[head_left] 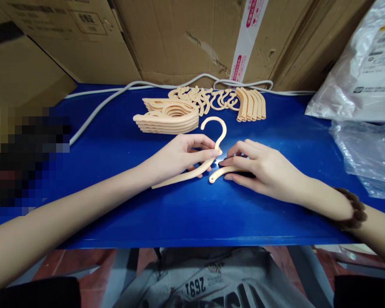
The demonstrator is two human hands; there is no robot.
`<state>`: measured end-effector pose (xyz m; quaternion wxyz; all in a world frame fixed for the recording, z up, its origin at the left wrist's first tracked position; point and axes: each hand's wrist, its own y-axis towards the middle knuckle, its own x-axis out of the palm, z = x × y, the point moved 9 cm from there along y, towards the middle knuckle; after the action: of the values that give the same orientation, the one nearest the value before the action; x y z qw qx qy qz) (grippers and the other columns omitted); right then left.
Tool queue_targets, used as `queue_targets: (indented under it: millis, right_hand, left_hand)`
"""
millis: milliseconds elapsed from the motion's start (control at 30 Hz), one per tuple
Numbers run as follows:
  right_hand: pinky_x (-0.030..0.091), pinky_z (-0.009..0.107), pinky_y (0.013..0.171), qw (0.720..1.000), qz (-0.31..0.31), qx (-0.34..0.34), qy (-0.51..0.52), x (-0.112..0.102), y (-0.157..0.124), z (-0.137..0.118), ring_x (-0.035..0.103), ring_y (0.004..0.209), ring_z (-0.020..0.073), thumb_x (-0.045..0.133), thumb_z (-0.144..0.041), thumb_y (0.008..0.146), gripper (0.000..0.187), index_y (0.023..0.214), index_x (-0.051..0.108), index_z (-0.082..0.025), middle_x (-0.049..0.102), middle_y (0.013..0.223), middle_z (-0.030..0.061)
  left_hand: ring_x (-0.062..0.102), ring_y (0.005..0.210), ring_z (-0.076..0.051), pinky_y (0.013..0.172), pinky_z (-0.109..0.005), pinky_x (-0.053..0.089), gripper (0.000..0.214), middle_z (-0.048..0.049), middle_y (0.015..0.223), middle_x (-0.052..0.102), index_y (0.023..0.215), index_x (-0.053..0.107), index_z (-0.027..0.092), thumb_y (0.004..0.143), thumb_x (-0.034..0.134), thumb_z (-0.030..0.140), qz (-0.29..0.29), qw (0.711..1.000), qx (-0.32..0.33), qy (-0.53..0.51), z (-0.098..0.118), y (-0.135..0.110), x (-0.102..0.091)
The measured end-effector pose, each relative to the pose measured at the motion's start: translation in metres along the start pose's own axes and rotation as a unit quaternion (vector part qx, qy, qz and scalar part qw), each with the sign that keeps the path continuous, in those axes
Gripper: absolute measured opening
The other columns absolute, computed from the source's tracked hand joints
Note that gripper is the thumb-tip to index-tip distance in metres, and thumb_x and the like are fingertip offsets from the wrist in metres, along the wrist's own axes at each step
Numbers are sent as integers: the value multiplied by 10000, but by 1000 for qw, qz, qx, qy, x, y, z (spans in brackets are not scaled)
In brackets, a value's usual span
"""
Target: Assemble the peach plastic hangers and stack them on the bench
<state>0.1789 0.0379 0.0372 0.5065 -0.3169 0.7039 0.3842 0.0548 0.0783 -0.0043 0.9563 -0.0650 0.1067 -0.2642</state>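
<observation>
Left hand [188, 155], fingers tightly pinching the hook [223, 128] and left bar [186, 176]! Right hand [266, 169], curled fingers gripping the right bar [220, 172].

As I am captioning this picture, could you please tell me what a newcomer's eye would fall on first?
Probably the pale hook and curved piece in the left hand, bright against the blue table at the centre. Just right of it, the right hand holds a second curved piece. Behind them lie a pale stack and loose hooks.
</observation>
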Motion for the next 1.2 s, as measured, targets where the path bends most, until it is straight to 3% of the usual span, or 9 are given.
queue_targets:
  millis: [200, 367, 633, 833, 1033, 1200]
  right_hand:
    - [479, 333, 795, 1000, 20, 4, -16, -1, 3, -1, 596, 880, 198, 461, -310, 1053, 280, 1049, 684, -141, 664, 1010, 96]
    - [465, 320, 771, 999, 21, 2, -28, 1, 5, -2, 585, 846, 191, 443, -301, 1060, 281, 1042, 664, -129, 659, 964, 94]
    - [442, 295, 748, 999, 26, 8, -40, -2, 5, 2, 576, 812, 178, 405, -262, 1066, 262, 1023, 630, -134, 644, 915, 73]
    - [414, 282, 692, 997, 24, 8, -77, -1, 3, 4, 576, 726, 166, 349, -253, 1078, 280, 958, 585, -162, 673, 867, 66]
    - [301, 240, 508, 996, 5, 84, -4, -1, -3, 16, 555, 491, 113, 243, -500, 1097, 475, 1011, 597, -195, 680, 667, -6]
    - [308, 247, 494, 998, 7, 62, -16, -1, -4, 12, 652, 548, 140, 333, -627, 1038, 542, 1051, 636, -177, 743, 729, 27]
  left_hand:
    - [605, 705, -78, 560, -141, 447, 270, -2, 864, 688, 937, 694, 166, 810, 786, 386, 30, 999, -14, -29, -3, 0, -4]
    - [562, 671, -67, 553, -146, 402, 291, 8, 820, 661, 919, 687, 151, 775, 812, 371, 26, 999, -16, -39, -1, 0, -2]
    - [629, 762, -113, 606, -189, 502, 264, -13, 887, 668, 938, 677, 167, 831, 753, 397, 39, 998, -20, -55, -4, 2, -5]
    - [647, 709, -112, 605, -208, 557, 212, -9, 868, 676, 931, 666, 169, 848, 721, 357, 31, 997, -31, -55, -4, 1, -4]
    - [634, 689, -118, 540, -211, 588, 193, -8, 842, 653, 934, 665, 166, 863, 701, 343, 17, 998, -21, -48, -3, 2, -2]
    - [611, 685, -113, 492, -194, 587, 196, -8, 841, 638, 945, 675, 164, 870, 700, 343, 9, 999, -9, -43, -2, 2, -1]
